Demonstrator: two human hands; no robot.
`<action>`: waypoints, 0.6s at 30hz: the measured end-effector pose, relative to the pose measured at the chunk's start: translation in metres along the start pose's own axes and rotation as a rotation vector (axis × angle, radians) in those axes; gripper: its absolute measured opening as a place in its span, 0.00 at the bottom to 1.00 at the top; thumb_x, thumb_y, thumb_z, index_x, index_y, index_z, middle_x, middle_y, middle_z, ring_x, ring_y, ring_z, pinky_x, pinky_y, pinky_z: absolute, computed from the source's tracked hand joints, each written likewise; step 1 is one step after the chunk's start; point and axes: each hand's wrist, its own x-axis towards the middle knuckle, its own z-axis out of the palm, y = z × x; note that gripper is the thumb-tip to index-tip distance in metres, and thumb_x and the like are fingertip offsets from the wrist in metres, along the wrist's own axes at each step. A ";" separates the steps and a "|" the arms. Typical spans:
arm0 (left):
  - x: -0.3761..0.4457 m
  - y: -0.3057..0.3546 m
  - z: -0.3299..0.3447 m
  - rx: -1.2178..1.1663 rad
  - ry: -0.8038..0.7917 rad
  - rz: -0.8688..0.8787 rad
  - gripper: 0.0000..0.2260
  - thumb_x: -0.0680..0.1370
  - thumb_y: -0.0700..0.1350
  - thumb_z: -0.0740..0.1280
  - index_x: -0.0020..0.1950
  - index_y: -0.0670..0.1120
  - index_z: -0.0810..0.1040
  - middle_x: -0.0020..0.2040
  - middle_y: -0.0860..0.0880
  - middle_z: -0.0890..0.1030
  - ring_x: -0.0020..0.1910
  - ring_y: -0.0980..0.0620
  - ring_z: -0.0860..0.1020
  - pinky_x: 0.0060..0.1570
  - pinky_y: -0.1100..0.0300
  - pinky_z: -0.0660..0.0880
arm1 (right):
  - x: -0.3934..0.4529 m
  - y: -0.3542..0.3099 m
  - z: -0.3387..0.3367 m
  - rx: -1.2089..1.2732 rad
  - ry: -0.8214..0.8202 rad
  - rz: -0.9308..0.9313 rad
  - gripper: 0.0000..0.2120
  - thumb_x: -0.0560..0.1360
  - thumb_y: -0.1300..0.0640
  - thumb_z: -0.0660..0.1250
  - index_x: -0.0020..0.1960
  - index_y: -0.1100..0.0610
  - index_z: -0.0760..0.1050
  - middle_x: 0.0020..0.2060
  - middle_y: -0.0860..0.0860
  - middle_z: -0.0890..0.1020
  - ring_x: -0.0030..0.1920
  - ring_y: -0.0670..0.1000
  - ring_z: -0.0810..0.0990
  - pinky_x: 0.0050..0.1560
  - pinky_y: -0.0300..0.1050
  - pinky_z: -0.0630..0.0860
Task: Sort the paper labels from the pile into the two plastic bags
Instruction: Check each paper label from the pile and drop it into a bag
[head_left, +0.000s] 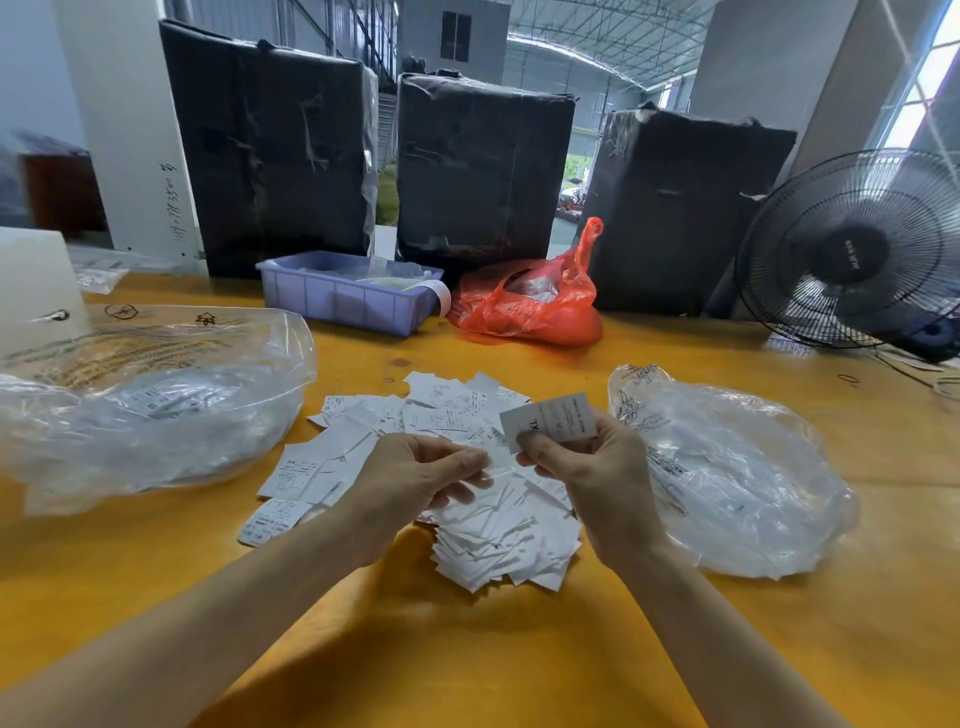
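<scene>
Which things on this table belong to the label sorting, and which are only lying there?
Part of the job:
- pile of labels
- label pinched in the right hand
- left hand, over the pile
- left clear bag
- right clear bag

Just lying about:
- blue tray
- red bag
- fan
- three black wrapped boxes

Label pile (441, 467) lies between left bag (156, 410) and right bag (737, 467), seemingly untouching.

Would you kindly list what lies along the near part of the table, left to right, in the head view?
Large clear plastic bag → left hand → right hand holding a white paper label → smaller clear plastic bag.
</scene>
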 end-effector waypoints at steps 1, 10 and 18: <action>0.000 0.000 0.000 0.007 -0.006 0.002 0.11 0.64 0.49 0.72 0.42 0.43 0.85 0.37 0.46 0.85 0.30 0.57 0.79 0.28 0.69 0.71 | -0.001 0.000 0.001 -0.011 -0.001 -0.012 0.07 0.69 0.67 0.73 0.43 0.58 0.79 0.33 0.53 0.83 0.34 0.50 0.82 0.36 0.38 0.78; -0.002 0.001 0.003 0.018 -0.031 -0.005 0.13 0.64 0.50 0.72 0.42 0.43 0.85 0.37 0.46 0.85 0.30 0.57 0.79 0.31 0.67 0.71 | -0.005 0.002 0.007 0.015 -0.048 -0.038 0.08 0.70 0.68 0.72 0.40 0.56 0.80 0.31 0.51 0.84 0.32 0.48 0.82 0.32 0.33 0.74; -0.002 0.000 0.002 0.045 -0.041 0.007 0.12 0.69 0.48 0.72 0.45 0.41 0.84 0.38 0.47 0.85 0.30 0.58 0.79 0.28 0.69 0.71 | -0.005 0.004 0.007 0.102 -0.020 -0.001 0.04 0.72 0.68 0.69 0.43 0.62 0.80 0.33 0.54 0.84 0.32 0.49 0.83 0.33 0.36 0.76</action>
